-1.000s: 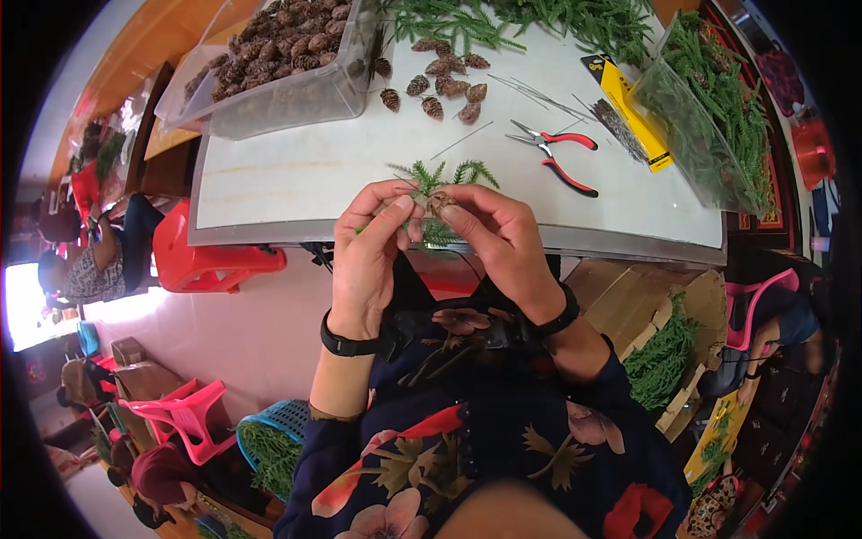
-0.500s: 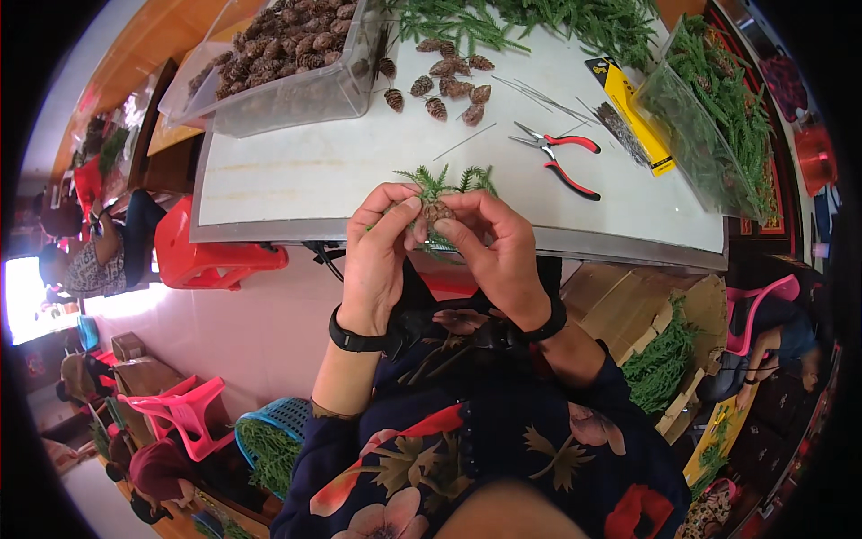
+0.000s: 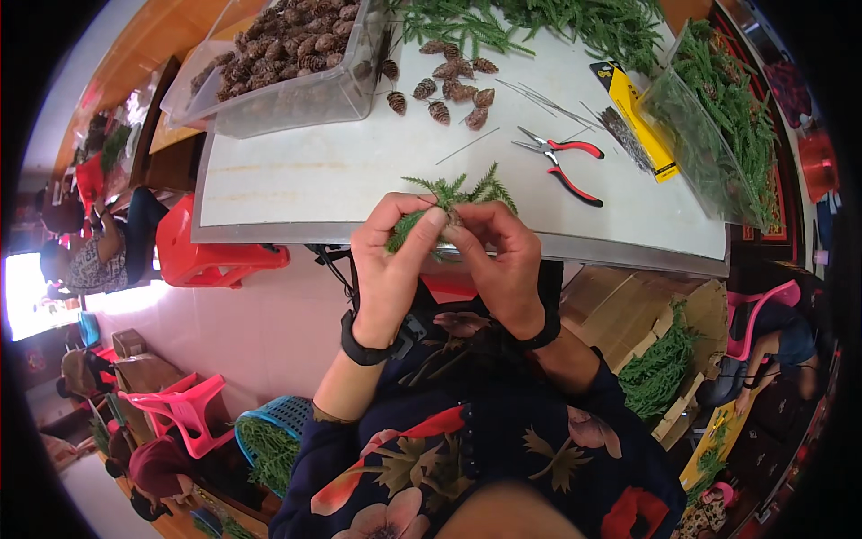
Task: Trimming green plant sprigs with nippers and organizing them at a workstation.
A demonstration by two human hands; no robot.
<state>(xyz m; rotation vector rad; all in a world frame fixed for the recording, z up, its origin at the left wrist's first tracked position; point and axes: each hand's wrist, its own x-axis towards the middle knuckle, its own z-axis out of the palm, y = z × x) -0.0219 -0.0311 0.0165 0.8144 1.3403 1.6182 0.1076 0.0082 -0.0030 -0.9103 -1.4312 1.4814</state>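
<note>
At the table's near edge, my left hand (image 3: pixel 392 251) and my right hand (image 3: pixel 505 265) meet, thumbs and fingertips pinched together. Between them is a small green artificial fir sprig (image 3: pixel 486 187), its fronds sticking up above the fingers and out beside the left thumb. A bit of brown shows at the pinch; fingers cover most of it. Beyond the hands on the white table (image 3: pixel 296 180), red-handled pliers (image 3: pixel 561 162) lie with their jaws apart. A single thin wire (image 3: pixel 468 145) and several loose pine cones (image 3: pixel 456 90) are farther back.
A clear plastic bin (image 3: pixel 296 106) of pine cones stands at the back left. Green branches (image 3: pixel 539 27) lie at the back. At right are a yellow wire packet (image 3: pixel 639 126) and a clear greenery box (image 3: pixel 700 135). A cardboard box (image 3: pixel 620 314) is below right; people sit farther off.
Both hands have turned the sprig, and its fronds now stand higher and spread more. The pine cone visible between the fingers before is now mostly covered.
</note>
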